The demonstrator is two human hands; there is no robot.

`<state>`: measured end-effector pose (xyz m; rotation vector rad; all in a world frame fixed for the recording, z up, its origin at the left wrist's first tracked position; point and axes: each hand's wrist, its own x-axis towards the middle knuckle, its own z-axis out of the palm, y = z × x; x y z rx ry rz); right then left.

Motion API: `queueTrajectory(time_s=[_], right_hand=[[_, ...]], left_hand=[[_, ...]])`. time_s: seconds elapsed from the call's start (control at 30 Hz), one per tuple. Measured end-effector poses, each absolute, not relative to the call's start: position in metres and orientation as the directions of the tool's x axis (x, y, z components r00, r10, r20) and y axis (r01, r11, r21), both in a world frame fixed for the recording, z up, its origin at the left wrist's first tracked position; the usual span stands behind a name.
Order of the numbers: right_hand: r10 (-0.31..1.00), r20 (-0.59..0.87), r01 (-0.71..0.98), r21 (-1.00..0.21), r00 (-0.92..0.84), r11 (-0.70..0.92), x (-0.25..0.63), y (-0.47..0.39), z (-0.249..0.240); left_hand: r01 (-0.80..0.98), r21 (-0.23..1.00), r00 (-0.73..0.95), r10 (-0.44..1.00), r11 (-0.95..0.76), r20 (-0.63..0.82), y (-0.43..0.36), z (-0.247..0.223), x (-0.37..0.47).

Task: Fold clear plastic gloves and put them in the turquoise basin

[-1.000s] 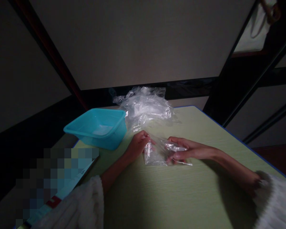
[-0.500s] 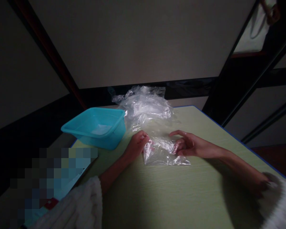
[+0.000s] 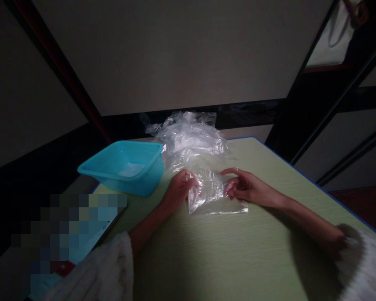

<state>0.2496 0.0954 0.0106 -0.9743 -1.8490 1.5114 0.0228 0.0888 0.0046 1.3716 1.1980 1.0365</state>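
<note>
A clear plastic bag [image 3: 209, 190] lies flat on the table in front of me, its film creased and shiny, with faint pink marks near its left edge. My left hand [image 3: 179, 190] is closed, pinching that left side between thumb and fingers. At the opposite side, my right hand [image 3: 249, 189] grips the film between its thumb and curled fingers, while the index finger reaches out over the bag. Some film covers those curled fingertips, so their exact hold is partly hidden. Just beyond the bag rests a heap of crumpled clear plastic bags [image 3: 191, 140].
To the left stands a turquoise plastic basin [image 3: 155, 167] with something pale on its bottom. A flat light-blue item [image 3: 90, 234], partly pixelated, is at the table's left edge. The greenish table [image 3: 207, 259] has a blue rim and meets a panelled wall [image 3: 188, 54].
The right hand has shifted slightly left, and the bag's film has bunched up more between my hands. My left hand keeps its pinch; the camera view has moved a little.
</note>
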Motion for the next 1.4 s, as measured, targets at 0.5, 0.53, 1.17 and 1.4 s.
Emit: queueTrajectory(time_s=[0.5,0.53,1.17,1.4], right_hand=[[0.837,0.131,0.248,-0.92,-0.532,0.302,0.245,0.092,0.008],[0.838,0.137,0.248,-0.919,-0.528,0.307,0.245,0.092,0.007],[0.974,0.15,0.298,-0.934,-0.17,0.195,0.251,0.101,-0.003],[0.969,0.201,0.335,-0.911,-0.145,0.24,0.251,0.103,-0.002]], left_hand=[[0.155,0.986,0.073,0.996,-0.055,0.044,0.075,0.005,0.013],[0.16,0.985,0.072,0.996,-0.061,0.051,0.075,0.005,0.014],[0.271,0.961,-0.196,0.974,-0.057,0.113,0.069,0.0,0.015],[0.307,0.951,-0.213,0.97,-0.046,0.115,0.068,0.004,0.016]])
